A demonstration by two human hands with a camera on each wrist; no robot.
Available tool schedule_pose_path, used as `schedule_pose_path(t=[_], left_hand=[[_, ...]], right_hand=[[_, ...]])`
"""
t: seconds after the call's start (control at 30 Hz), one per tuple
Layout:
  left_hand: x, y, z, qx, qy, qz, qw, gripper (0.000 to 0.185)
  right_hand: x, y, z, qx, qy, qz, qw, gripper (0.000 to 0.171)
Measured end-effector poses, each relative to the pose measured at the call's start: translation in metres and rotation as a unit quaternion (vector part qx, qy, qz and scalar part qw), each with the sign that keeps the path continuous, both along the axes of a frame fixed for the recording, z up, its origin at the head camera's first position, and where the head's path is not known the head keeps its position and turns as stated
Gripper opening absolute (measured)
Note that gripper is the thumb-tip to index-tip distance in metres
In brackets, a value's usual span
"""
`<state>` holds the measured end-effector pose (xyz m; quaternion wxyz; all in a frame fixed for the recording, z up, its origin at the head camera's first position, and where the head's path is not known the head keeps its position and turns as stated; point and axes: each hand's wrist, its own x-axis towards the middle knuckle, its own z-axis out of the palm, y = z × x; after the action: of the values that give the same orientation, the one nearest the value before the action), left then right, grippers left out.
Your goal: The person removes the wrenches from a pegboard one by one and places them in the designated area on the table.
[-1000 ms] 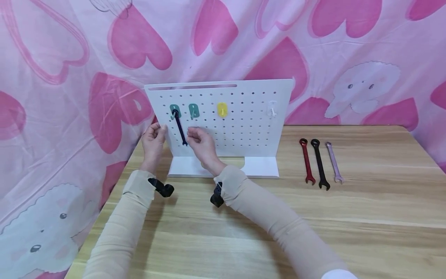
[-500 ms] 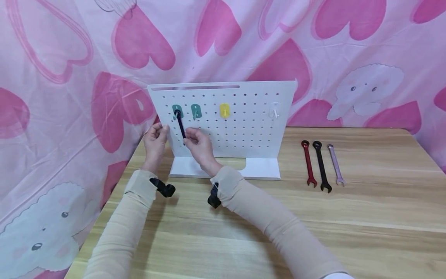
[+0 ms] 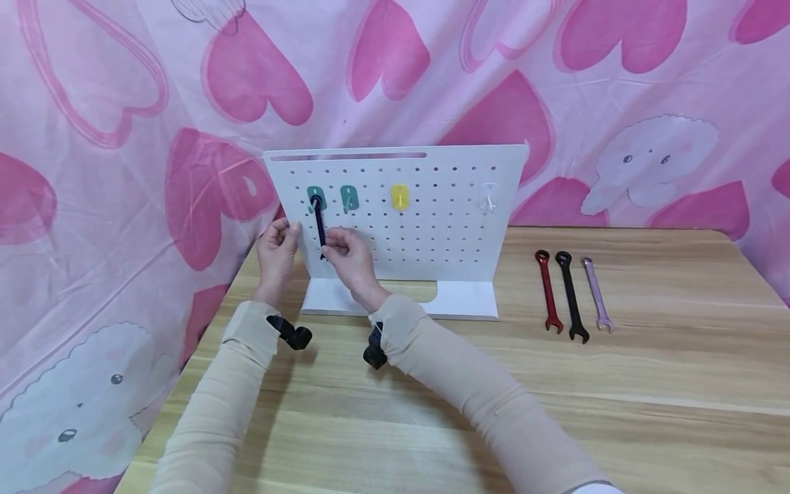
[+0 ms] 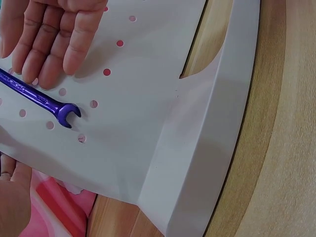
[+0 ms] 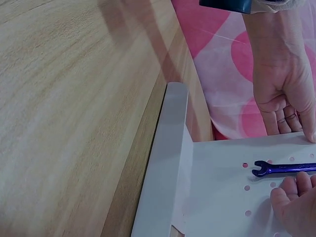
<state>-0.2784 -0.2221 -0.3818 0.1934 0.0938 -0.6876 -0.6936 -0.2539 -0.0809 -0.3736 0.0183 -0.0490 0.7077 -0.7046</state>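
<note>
A: Right hand (image 3: 347, 255) fingers (image 4: 47, 47)?
B: Straight and relaxed, lying flat against the white pegboard (image 3: 432, 226) just beside the blue wrench (image 3: 319, 228), left of centre in the head view. Gripping nothing; fingertips near the shaft, contact hard to tell.

A: And the left hand (image 3: 276, 248)?
B: Fingers curled round the pegboard's left edge, thumb on the front face, clasping the board.

A: The wrench itself?
B: Hanging by its ring end from the leftmost teal hook (image 3: 315, 199), open jaw end pointing down, flat against the board.

A: Further out on the board?
B: A second teal hook (image 3: 349, 198), a yellow hook (image 3: 399, 196) and a white hook (image 3: 489, 196) in one row, all bare.

A: Beyond the board?
B: On the wooden table (image 3: 648, 412), right of centre, a red wrench (image 3: 546, 287), a black wrench (image 3: 570, 293) and a pale lilac wrench (image 3: 595, 292) side by side. Behind, a pink cloth with hearts (image 3: 259, 75).
</note>
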Motion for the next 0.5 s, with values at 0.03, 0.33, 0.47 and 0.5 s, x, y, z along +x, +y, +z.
schedule_pose_path(t=[0.03, 0.33, 0.47, 0.5], left_hand=[[0.000, 0.000, 0.000, 0.000, 0.002, 0.000, 1.0000, 0.008], [-0.002, 0.000, -0.002, -0.002, 0.010, 0.002, 0.9999, 0.007], [-0.001, 0.000, -0.001, 0.001, 0.005, 0.001, 1.0000, 0.008], [0.000, 0.000, -0.001, 0.000, 0.001, 0.002, 1.0000, 0.008]], right_hand=[[0.000, -0.001, 0.000, -0.002, 0.000, -0.001, 1.000, 0.029], [-0.003, -0.009, 0.000, -0.037, -0.012, -0.029, 0.999, 0.025], [-0.004, -0.014, 0.000, -0.047, -0.020, -0.051, 0.997, 0.021], [-0.004, -0.015, 0.000, -0.048, -0.020, -0.057, 0.997, 0.020]])
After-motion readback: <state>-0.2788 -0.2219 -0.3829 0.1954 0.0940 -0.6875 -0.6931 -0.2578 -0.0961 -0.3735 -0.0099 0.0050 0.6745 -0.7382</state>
